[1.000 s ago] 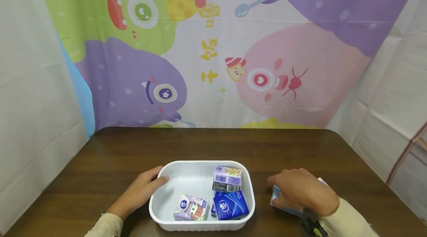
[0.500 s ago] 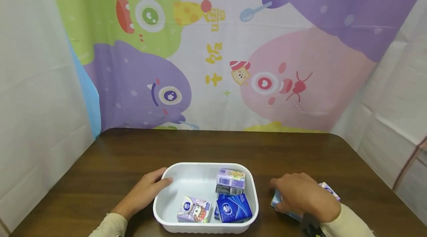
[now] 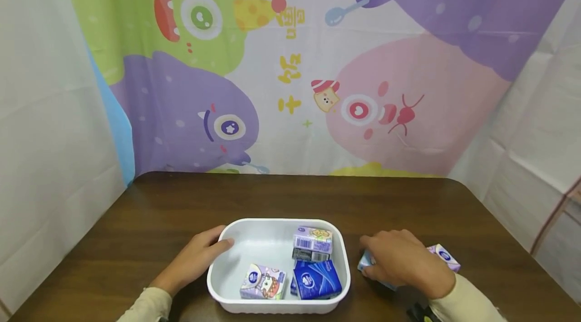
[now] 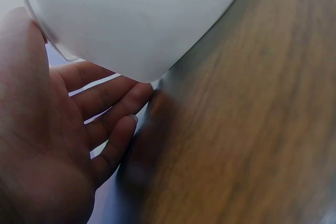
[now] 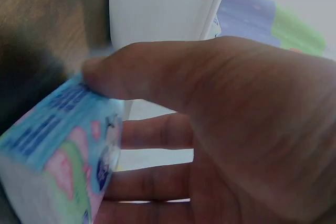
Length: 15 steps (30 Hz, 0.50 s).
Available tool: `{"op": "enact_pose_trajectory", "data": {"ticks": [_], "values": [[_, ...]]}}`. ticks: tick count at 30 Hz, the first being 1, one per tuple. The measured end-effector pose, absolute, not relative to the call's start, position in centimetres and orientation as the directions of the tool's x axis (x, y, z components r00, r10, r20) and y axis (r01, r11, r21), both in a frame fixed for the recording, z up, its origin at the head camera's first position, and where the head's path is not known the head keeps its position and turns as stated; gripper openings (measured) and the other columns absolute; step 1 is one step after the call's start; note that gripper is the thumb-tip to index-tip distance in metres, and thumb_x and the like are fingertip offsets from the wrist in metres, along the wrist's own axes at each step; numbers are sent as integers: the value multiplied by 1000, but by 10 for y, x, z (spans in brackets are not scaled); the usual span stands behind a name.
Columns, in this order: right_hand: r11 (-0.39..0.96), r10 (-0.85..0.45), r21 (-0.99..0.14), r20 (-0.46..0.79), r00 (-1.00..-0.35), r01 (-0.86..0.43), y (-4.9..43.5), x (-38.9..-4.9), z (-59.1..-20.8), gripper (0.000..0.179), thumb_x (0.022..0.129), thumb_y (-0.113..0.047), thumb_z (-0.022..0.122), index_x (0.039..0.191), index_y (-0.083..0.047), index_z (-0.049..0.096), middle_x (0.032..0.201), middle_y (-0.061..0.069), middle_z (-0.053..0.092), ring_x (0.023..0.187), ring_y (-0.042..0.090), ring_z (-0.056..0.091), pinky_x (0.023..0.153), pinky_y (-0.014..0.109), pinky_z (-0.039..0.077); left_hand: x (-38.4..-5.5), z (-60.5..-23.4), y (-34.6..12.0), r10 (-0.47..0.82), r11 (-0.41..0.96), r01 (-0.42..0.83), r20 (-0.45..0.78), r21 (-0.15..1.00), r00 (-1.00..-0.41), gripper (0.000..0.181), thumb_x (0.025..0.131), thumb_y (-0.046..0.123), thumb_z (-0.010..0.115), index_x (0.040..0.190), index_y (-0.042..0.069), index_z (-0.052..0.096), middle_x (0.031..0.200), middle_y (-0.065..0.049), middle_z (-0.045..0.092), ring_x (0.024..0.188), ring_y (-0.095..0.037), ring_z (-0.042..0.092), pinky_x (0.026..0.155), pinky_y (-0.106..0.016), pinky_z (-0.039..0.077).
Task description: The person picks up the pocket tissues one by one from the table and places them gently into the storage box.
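Observation:
My left hand (image 3: pixel 192 259) holds the left rim of a white plastic basin (image 3: pixel 279 306), thumb over the edge and fingers against the outer wall, as the left wrist view also shows. To the right of the basin, my right hand (image 3: pixel 406 259) grips a light-blue tissue packet (image 5: pixel 58 129) between thumb and fingers, close over the table. Most of that packet is hidden by the hand in the head view. Inside the basin lie a purple packet (image 3: pixel 313 242) at the back right, a dark-blue packet (image 3: pixel 320 279) at the front right and a cartoon-printed purple packet (image 3: pixel 263 281) at the front left.
Another pink-and-purple packet (image 3: pixel 445 257) lies on the brown table (image 3: pixel 281 198), just beyond my right hand and partly covered by it. A cartoon-printed curtain (image 3: pixel 290 145) hangs along the table's far edge, with white cloth at both sides.
My right hand has shifted a little left toward the basin with the light-blue packet, uncovering more of the packet behind it. The left hand stays on the rim.

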State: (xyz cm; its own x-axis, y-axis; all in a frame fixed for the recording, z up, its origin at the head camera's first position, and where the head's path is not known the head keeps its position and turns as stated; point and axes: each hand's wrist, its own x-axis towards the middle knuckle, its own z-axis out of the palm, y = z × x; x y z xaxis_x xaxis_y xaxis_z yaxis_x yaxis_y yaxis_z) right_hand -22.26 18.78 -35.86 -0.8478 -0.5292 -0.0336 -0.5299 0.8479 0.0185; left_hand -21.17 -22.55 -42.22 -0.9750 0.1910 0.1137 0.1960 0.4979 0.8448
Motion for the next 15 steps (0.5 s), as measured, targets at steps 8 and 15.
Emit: {"op": "enact_pose_trajectory", "data": {"ticks": [8,15], "values": [[837,-547,18,38,-836,-547,188,-222,-363,31,83,-45,76,98,-20,66,75,-9,58,67,13,56,56,40,48,-209,-427,-225,192,486,186,104,854,-976,33,100,29,60,126,8,64,106,-7,69,88,-18,66,74,-28,54],[871,-488,-20,63,-871,-490,187,-228,-357,36,89,-48,72,112,-20,67,86,-11,62,73,10,55,60,36,47,-212,-424,-226,184,489,198,121,850,-975,31,100,28,60,123,8,65,103,-8,69,86,-19,66,72,-28,55]]}}
